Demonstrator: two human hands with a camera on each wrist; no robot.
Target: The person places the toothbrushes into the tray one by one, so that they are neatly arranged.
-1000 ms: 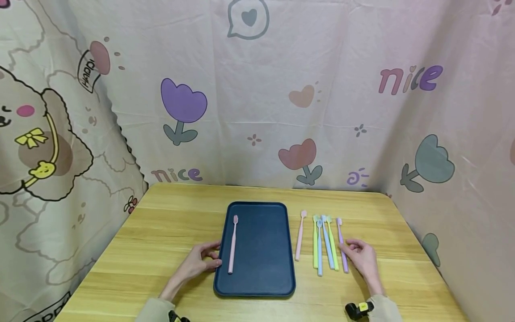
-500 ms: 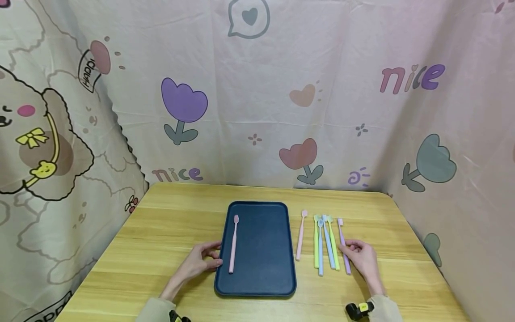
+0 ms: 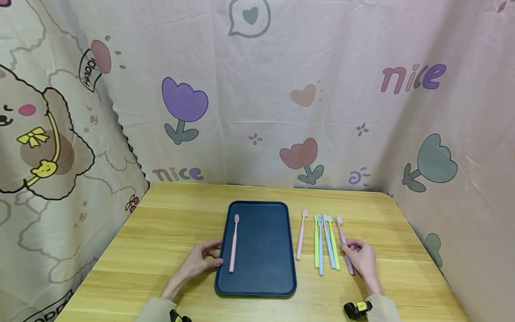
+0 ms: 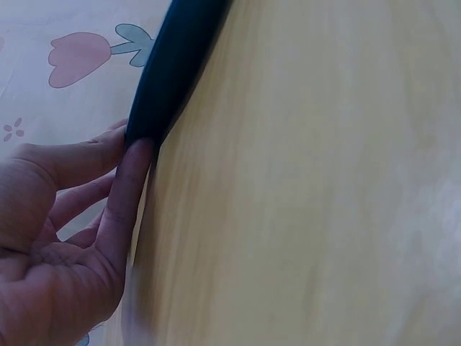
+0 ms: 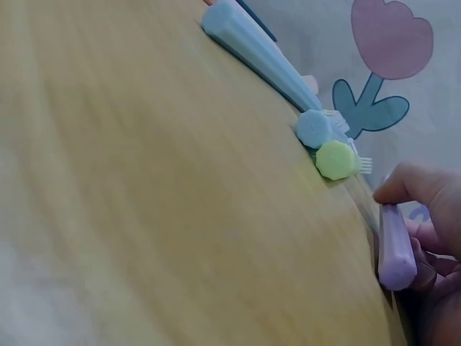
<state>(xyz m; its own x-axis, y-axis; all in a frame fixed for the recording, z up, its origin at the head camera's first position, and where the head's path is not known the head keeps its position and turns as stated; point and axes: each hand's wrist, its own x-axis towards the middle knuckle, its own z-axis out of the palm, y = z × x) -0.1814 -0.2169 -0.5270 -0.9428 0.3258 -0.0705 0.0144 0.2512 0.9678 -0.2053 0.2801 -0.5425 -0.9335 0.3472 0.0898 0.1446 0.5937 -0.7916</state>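
Note:
A dark blue tray lies on the table with a pink toothbrush on its left side. My left hand pinches the tray's left rim between thumb and fingers; the left wrist view shows the fingertips at its edge. At the right, my right hand pinches a purple toothbrush by the handle, its lower end standing out in the right wrist view. Left of it lie green and blue toothbrushes side by side, some overlapping. Another pink toothbrush lies between them and the tray.
The wooden table carries the tray and toothbrushes. A printed curtain hangs behind it and along both sides. Small black cameras, one of them a wrist camera on the right sleeve, sit at the wrists.
The purple toothbrush has turned slightly, its lower end swinging to the right in my right hand. The left hand and tray stay in place, apart from a slight view shift.

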